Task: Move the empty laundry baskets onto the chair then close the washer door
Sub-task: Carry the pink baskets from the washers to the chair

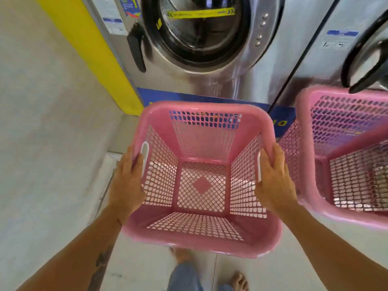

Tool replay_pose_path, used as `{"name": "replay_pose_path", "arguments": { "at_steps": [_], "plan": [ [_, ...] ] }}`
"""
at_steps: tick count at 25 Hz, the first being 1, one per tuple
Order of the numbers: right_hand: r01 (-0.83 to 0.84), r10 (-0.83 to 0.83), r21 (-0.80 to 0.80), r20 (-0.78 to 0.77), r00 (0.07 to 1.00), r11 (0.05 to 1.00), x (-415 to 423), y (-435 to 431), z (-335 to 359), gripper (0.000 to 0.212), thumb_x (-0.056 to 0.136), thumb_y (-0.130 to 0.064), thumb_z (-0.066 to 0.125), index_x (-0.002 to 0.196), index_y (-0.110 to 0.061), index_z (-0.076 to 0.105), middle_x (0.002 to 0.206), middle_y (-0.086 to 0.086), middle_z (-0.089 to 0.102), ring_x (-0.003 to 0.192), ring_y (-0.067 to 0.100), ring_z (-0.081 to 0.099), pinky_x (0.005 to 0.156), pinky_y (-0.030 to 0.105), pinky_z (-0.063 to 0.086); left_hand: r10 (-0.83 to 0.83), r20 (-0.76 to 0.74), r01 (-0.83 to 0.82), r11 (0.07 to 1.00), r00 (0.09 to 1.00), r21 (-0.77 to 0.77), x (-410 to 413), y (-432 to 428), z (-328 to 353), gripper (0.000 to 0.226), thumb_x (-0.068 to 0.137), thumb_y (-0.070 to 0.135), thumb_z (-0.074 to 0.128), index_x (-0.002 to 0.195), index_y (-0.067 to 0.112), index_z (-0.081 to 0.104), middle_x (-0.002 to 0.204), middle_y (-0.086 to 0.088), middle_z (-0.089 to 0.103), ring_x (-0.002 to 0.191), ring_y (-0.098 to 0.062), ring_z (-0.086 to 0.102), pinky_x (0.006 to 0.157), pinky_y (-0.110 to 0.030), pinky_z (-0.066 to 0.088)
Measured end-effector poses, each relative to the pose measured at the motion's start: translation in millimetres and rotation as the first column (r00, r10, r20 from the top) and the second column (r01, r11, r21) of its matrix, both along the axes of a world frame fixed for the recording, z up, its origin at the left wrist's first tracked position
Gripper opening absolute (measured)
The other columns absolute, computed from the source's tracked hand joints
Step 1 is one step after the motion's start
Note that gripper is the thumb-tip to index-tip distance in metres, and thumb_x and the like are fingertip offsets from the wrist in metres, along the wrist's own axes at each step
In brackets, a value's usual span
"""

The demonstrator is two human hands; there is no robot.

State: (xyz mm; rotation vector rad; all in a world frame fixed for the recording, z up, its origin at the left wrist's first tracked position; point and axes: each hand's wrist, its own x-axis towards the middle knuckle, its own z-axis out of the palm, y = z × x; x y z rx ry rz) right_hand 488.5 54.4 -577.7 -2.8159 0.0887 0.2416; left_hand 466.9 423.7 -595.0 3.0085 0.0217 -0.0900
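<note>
Pale tiled floor [52, 164], yellow wall panel [94, 49], two steel washers. Two pink baskets: the empty near basket [201, 238] in front of the left washer [210, 85], left grip [126, 181] and right grip [275, 181] clasping its side rims; the other basket [346, 215] right of that washer.

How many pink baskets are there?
2. The centre basket is held by the left hand and right hand; the right basket is cut off by the frame. Others may be out of view.

Pale tiled floor [142, 265]; grey wall [42, 101] at left, with 1 yellow band [94, 49], perhaps painted.
</note>
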Motion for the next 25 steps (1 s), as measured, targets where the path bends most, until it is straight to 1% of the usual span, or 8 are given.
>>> {"name": "replay_pose_path", "arguments": {
  "at_steps": [3,7,11,15,17,20,23,25],
  "plan": [
    [-0.088,0.088,0.036,-0.007,0.996,0.995,-44.3,-6.9,2.0,0.086,0.070,0.009,0.056,0.146,-0.017,0.026,0.161,0.004,-0.002,0.141,0.044,0.026,0.092,0.058,0.049,0.066,-0.049,-0.066,0.998,0.997,-0.008,-68.8,1.9,4.1,0.089,0.070,0.000,0.066,0.150,0.009,0.029,0.164,-0.011,0.003,0.146,-0.040,0.021,0.090,-0.048,0.055],
    [-0.157,0.161,0.072,-0.064,0.985,0.985,-89.2,-2.0,1.5,0.092,0.065,0.006,0.059,0.147,-0.016,0.023,0.157,-0.002,0.007,0.135,0.043,0.035,0.088,0.056,0.053,0.095,-0.144,-0.098,0.995,0.985,-0.014,-138.7,9.5,7.6,0.091,0.078,0.017,0.067,0.155,0.015,0.017,0.165,-0.003,-0.007,0.150,-0.027,0.014,0.101,-0.042,0.051],
    [-0.190,0.201,0.077,-0.183,0.962,0.979,-108.5,22.6,-22.7,0.098,0.069,0.000,0.063,0.152,-0.022,0.015,0.156,0.000,0.013,0.131,0.037,0.041,0.087,0.050,0.055,0.150,-0.226,-0.155,0.988,0.962,-0.004,-180.8,23.5,-13.8,0.090,0.079,0.021,0.068,0.154,0.014,0.019,0.164,-0.003,-0.003,0.149,-0.025,0.016,0.109,-0.042,0.044],
    [-0.223,0.233,0.083,-0.131,0.964,0.971,-112.7,47.8,-71.9,0.078,0.070,-0.003,0.059,0.140,-0.015,0.028,0.148,0.004,0.024,0.112,0.038,0.053,0.072,0.054,0.057,0.182,-0.172,-0.185,0.983,0.968,0.001,-199.9,47.5,-60.3,0.086,0.080,0.014,0.066,0.154,0.012,0.020,0.164,-0.001,-0.004,0.149,-0.025,0.016,0.106,-0.042,0.047],
    [-0.228,0.234,0.076,-0.078,0.969,0.971,-111.5,60.3,-92.8,0.075,0.075,-0.004,0.058,0.142,-0.015,0.025,0.149,0.005,0.022,0.114,0.039,0.051,0.077,0.056,0.056,0.190,-0.133,-0.189,0.982,0.973,0.020,-201.3,60.7,-80.9,0.082,0.080,0.011,0.066,0.152,0.009,0.025,0.164,-0.004,-0.002,0.149,-0.027,0.016,0.107,-0.043,0.045],
    [-0.213,0.215,0.042,-0.046,0.975,0.976,-119.1,79.3,-125.0,0.083,0.078,-0.003,0.059,0.147,-0.016,0.015,0.154,0.009,0.015,0.123,0.043,0.046,0.082,0.058,0.055,0.216,-0.129,-0.215,0.976,0.968,0.021,-196.9,74.3,-101.4,0.084,0.080,0.007,0.066,0.152,0.012,0.024,0.164,-0.005,0.001,0.147,-0.030,0.023,0.101,-0.046,0.049],
    [-0.236,0.235,0.000,-0.083,0.968,0.972,-136.5,91.7,-145.1,0.084,0.081,-0.007,0.062,0.148,-0.012,0.011,0.155,0.017,0.010,0.127,0.047,0.042,0.087,0.056,0.052,0.289,-0.204,-0.297,0.955,0.935,-0.008,-195.8,78.0,-108.7,0.094,0.078,0.002,0.067,0.155,0.019,0.014,0.164,0.001,-0.004,0.143,-0.029,0.031,0.095,-0.040,0.052],
    [-0.231,0.230,0.004,-0.105,0.968,0.973,-143.3,91.8,-142.4,0.079,0.083,-0.010,0.061,0.147,-0.011,0.015,0.155,0.017,0.007,0.129,0.047,0.041,0.089,0.055,0.051,0.325,-0.265,-0.340,0.940,0.908,-0.013,-194.9,77.4,-102.7,0.095,0.075,-0.001,0.067,0.154,0.022,0.019,0.164,0.006,-0.004,0.142,-0.025,0.033,0.094,-0.036,0.052]
  ]
}}
